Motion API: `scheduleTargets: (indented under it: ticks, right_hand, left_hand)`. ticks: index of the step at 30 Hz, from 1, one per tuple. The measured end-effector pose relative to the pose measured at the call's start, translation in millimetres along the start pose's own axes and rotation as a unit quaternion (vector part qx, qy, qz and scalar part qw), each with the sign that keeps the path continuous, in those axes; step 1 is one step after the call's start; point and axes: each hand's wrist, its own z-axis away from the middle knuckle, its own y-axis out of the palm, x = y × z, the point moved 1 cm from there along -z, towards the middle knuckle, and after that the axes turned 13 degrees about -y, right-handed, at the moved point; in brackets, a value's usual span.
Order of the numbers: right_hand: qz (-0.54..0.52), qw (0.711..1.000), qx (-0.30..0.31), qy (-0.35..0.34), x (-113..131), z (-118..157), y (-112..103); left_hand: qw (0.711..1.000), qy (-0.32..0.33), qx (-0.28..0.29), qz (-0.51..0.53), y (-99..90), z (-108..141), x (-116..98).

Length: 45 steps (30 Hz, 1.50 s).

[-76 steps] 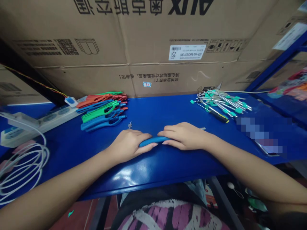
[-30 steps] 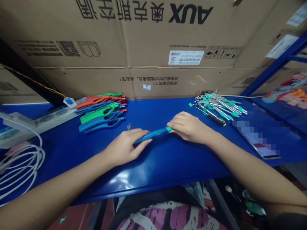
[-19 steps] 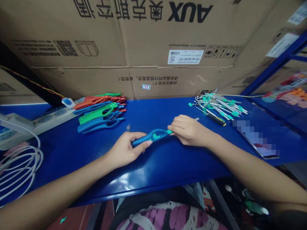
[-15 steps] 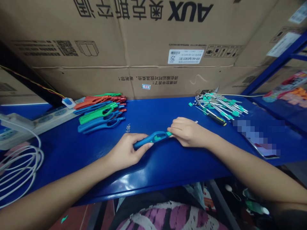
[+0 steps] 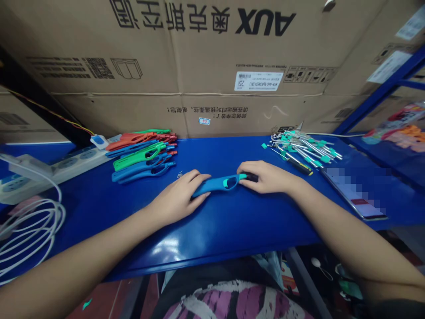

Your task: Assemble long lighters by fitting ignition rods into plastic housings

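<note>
Near the middle of the table, my left hand [image 5: 181, 195] is closed around the wide end of a blue long-nosed lighter [image 5: 215, 185]. A teal trigger shows inside its loop. My right hand [image 5: 267, 177] is closed at the narrow teal end, fingers curled over it. Beside those fingers shows a dark piece [image 5: 251, 177] whose kind I cannot make out. Small metal pins [image 5: 179, 174] lie just beyond my left hand.
Blue, green and orange lighter bodies [image 5: 142, 157] are heaped at left beside a power strip [image 5: 79, 161] and coiled white cable [image 5: 31, 226]. At right lie metal rods with teal parts [image 5: 305, 146], a yellow-black screwdriver [image 5: 300, 166] and a phone [image 5: 355, 192]. Cardboard [image 5: 206, 62] stands behind.
The lighter has been turned over, so its loop now faces down toward me. My left-hand fingers have shifted on it. A dark piece now shows by my right-hand fingers.
</note>
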Motion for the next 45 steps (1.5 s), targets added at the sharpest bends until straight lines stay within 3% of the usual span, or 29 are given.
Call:
scheduleTargets:
  ticks: [3, 6, 10, 16, 22, 29, 40, 45]
  right_hand:
    - [0.018, 0.998, -0.045, 0.030, -26, 5, 0]
    - [0.122, 0.985, -0.085, 0.086, -53, 7, 1]
    - [0.226, 0.951, -0.100, 0.184, -58, 3, 5]
    - [0.175, 0.975, -0.085, 0.110, -37, -20, 25]
    - [0.217, 0.965, -0.088, 0.115, -65, -58, 29]
    - [0.223, 0.957, -0.084, 0.166, -86, -91, 22]
    - [0.210, 0.954, -0.060, 0.206, -79, -91, 15]
    - [0.244, 0.907, -0.060, 0.337, -96, -70, -14]
  left_hand:
    - [0.998, -0.036, -0.035, -0.034, -1.8, -1, 3]
    - [0.993, -0.050, -0.068, -0.077, -5.2, 1, 5]
    - [0.987, -0.028, -0.098, -0.128, -12.7, 3, 2]
    - [0.971, -0.069, -0.132, -0.188, -36.3, -4, 13]
    - [0.940, -0.180, -0.179, -0.228, -73.1, -10, 51]
    - [0.914, -0.289, -0.145, -0.246, -82.3, -13, 84]
    - [0.923, -0.292, -0.114, -0.225, -77.1, -21, 97]
    - [0.921, -0.295, -0.110, -0.229, -73.8, -22, 96]
